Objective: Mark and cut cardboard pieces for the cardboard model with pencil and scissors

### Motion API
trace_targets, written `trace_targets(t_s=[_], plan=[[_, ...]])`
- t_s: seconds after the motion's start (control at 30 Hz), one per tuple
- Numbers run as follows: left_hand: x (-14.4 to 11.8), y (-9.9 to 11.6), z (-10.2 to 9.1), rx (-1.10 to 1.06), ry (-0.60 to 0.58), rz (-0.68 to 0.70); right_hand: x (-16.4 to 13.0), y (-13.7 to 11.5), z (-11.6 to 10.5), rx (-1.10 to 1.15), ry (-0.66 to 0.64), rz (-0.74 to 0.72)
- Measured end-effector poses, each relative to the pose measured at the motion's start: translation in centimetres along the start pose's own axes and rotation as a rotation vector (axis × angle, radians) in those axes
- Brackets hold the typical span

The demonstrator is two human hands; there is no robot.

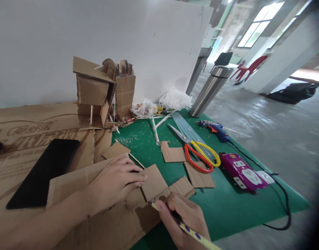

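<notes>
My right hand [184, 217] grips a yellow pencil with purple dots [192, 232]. Its tip meets the lower edge of a small square cardboard piece [154, 182], which lies on a larger cardboard sheet [104, 222]. Flat on the cardboard rests my left hand [120, 177], fingers stretched out and touching the left side of the square. Another cardboard scrap [182, 186] lies just beyond my right hand. Scissors with red and yellow handles [198, 152] lie farther off, blades partly apart, near cardboard offcuts [173, 152].
A cardboard model [93, 93] stands at the back left, near a black phone [45, 173]. Along the right are a steel flask [211, 92], a blue glue gun [214, 129] and a purple power strip [244, 172] with a cable. Clear glue sticks [192, 130] lie behind the scissors.
</notes>
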State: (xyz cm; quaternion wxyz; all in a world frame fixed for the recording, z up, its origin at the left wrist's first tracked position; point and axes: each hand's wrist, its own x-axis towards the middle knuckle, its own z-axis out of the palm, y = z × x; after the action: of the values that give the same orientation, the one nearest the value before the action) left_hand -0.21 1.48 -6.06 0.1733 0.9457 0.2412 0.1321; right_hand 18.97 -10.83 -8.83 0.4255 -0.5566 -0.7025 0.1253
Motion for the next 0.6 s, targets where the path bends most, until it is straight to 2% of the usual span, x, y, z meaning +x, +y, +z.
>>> trace_targets(t_s=[0.07, 0.2, 0.27, 0.37, 0.5, 0.57, 0.6], plan=[[-0.04, -0.05, 0.08, 0.003, 0.005, 0.002, 0.1, 0.03, 0.08, -0.021, 0.034, 0.02], [0.0, -0.02, 0.07, 0.001, 0.004, -0.007, 0.15, 0.29, 0.25, -0.179, 0.333, 0.157], [0.06, 0.03, -0.01, -0.006, -0.001, -0.011, 0.07, 0.47, 0.29, -0.228, 0.41, 0.203], [0.13, 0.09, -0.12, -0.005, -0.008, -0.015, -0.06, 0.54, 0.28, -0.21, 0.339, 0.154], [0.12, 0.09, -0.12, -0.012, -0.005, 0.0, -0.13, 0.2, 0.2, -0.083, 0.133, 0.034], [0.1, 0.08, -0.1, -0.012, -0.007, -0.003, -0.18, 0.14, 0.16, -0.078, 0.101, 0.029], [0.1, 0.08, -0.09, -0.009, -0.006, -0.004, -0.21, 0.19, 0.15, -0.1, 0.128, 0.045]])
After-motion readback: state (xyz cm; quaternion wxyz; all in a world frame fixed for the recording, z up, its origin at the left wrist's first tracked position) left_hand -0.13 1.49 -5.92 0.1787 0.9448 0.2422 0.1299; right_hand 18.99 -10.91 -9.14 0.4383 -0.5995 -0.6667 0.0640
